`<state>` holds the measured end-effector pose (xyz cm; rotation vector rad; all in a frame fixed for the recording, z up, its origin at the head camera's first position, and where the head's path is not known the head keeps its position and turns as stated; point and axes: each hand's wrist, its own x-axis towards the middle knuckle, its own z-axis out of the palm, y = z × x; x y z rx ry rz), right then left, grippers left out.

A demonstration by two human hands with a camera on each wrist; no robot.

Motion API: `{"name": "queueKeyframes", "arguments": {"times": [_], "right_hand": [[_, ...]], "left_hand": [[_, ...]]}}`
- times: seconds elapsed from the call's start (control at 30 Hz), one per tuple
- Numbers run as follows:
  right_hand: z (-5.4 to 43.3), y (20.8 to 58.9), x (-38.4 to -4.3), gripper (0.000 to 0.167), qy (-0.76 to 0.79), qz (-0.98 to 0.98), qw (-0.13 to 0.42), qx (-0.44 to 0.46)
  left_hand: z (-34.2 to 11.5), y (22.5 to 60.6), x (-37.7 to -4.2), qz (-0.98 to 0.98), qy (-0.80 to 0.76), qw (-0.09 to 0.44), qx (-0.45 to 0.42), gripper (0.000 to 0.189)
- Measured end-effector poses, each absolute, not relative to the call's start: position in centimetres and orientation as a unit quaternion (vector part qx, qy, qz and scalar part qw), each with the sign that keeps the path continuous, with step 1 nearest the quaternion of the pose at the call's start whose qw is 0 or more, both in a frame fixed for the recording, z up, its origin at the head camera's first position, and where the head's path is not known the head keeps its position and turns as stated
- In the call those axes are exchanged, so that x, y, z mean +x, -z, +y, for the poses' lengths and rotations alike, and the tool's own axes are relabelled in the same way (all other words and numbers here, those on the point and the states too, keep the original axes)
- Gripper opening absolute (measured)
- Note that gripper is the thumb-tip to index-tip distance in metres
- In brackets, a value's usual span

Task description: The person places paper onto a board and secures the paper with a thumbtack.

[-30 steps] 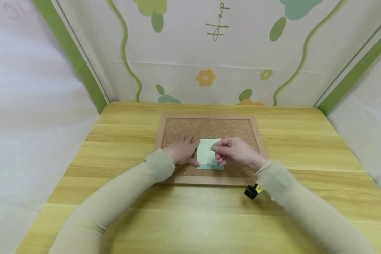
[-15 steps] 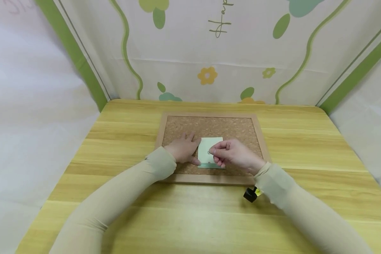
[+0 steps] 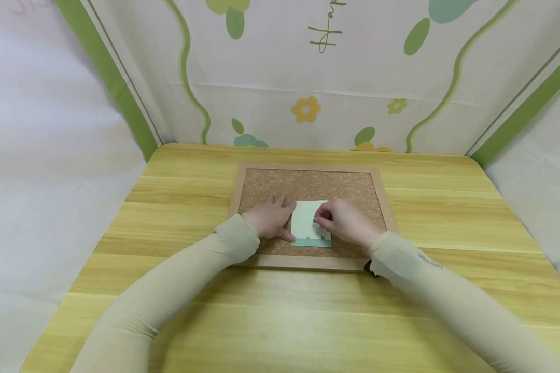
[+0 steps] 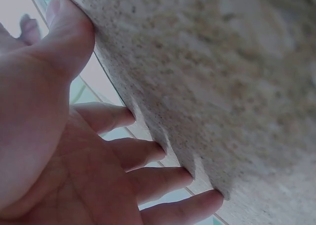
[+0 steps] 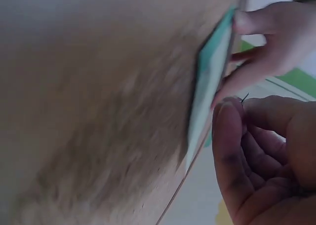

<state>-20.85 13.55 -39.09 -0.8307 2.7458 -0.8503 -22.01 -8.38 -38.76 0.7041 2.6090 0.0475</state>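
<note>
A pale green sticky note (image 3: pixel 303 220) with a darker green band along its near edge lies on the cork board (image 3: pixel 308 181). My left hand (image 3: pixel 269 218) rests on the board with fingers spread; its thumb and forefinger touch the note's left side. In the left wrist view those fingertips (image 4: pixel 210 201) meet the cork. Over the note's right half, my right hand (image 3: pixel 347 220) pinches a small pin between thumb and forefinger. Only a thin dark point of the pin (image 5: pixel 245 97) shows in the right wrist view; fingers cover the rest.
The board's wooden frame (image 3: pixel 308 263) lies flat on a wood-grain table (image 3: pixel 280 321). A printed curtain (image 3: pixel 261 62) stands behind the table's far edge. A black wrist device (image 3: pixel 369 268) sits by the right cuff, close to the frame.
My right hand has turned at the wrist and shifted slightly right, exposing more of the note's lower part. The wrist device is now mostly hidden under the sleeve. My left hand stays put.
</note>
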Motion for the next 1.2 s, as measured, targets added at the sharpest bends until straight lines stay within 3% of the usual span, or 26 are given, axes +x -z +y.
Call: {"name": "queueKeyframes", "arguments": {"times": [0.47, 0.87, 1.2], "right_hand": [[12.5, 39.6, -24.1, 0.012, 0.104, 0.924, -0.028, -0.367], [12.4, 40.7, -24.6, 0.007, -0.045, 0.898, -0.093, -0.428], [12.6, 40.7, -23.9, 0.005, -0.034, 0.894, -0.114, -0.432]], "left_hand": [[-8.5, 38.8, -22.2, 0.943, -0.013, 0.224, 0.246, 0.102], [-8.5, 38.6, -22.0, 0.942, -0.006, 0.221, 0.251, 0.102], [-8.5, 38.5, -22.1, 0.941, 0.003, 0.220, 0.257, 0.103]]}}
